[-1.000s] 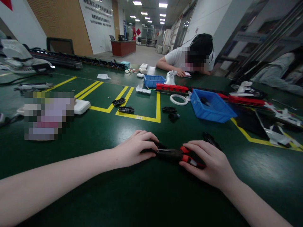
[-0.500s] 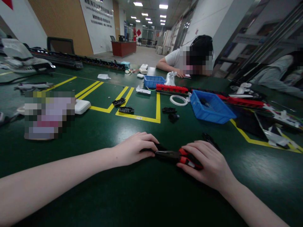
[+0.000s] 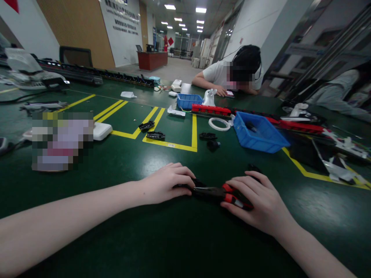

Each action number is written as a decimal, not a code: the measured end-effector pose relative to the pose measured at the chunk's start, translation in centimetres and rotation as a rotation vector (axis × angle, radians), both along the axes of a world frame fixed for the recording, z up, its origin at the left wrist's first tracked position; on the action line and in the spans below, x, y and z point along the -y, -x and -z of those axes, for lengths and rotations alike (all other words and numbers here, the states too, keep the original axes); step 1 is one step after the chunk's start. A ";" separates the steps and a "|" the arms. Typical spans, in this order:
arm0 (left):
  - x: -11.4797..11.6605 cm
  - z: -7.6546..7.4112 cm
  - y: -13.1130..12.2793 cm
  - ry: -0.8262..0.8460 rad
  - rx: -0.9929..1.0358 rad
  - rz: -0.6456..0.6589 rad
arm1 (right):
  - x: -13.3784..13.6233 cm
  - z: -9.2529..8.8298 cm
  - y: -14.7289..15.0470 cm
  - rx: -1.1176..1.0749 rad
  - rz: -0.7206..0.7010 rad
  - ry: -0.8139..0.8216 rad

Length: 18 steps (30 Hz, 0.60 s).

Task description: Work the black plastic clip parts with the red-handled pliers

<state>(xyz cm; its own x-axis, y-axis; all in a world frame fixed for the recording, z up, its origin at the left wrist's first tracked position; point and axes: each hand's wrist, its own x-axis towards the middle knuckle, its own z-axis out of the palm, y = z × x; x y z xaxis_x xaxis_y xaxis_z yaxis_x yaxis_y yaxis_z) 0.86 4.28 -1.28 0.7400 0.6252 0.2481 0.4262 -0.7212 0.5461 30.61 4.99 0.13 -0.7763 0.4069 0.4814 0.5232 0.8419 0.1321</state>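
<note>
Low in the middle of the view, my left hand (image 3: 171, 182) pinches a small black part (image 3: 198, 183) over the green table (image 3: 162, 239). My right hand (image 3: 257, 199) is wrapped round the red and black handles of the pliers (image 3: 216, 192). The jaws of the pliers point left and reach the fingertips of my left hand, at the black part. How the jaws meet the part is too dark to tell. Just beyond my right hand lies another black piece (image 3: 254, 168), partly hidden by the fingers.
Further off lie small black parts (image 3: 155, 135), a white tape ring (image 3: 219, 124), a blue bin (image 3: 257, 133), a smaller blue bin (image 3: 189, 101) and a red strip (image 3: 211, 109). A white box (image 3: 102, 131) is at left. A person (image 3: 214, 75) leans on the far side.
My right hand and the pliers have shifted slightly to the right, and its index finger has lifted and spread. My left hand has moved a little to the right with the black part.
</note>
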 end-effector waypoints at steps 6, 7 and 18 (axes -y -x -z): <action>0.2 -0.2 -0.1 0.081 0.006 -0.088 | -0.2 0.1 -0.1 -0.026 0.015 0.052; 0.2 -0.2 -0.1 0.098 0.010 -0.104 | -0.2 0.1 -0.1 -0.029 0.016 0.059; 0.3 0.1 0.1 0.075 0.062 -0.027 | -0.3 0.5 -0.4 -0.047 0.035 0.108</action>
<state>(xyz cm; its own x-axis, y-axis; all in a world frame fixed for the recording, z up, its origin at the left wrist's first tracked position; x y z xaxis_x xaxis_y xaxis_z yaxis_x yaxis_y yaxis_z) 0.72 3.99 -1.38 0.7076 0.6630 0.2443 0.4086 -0.6660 0.6241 31.04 5.31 -0.35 -0.7380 0.4848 0.4694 0.5562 0.8309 0.0163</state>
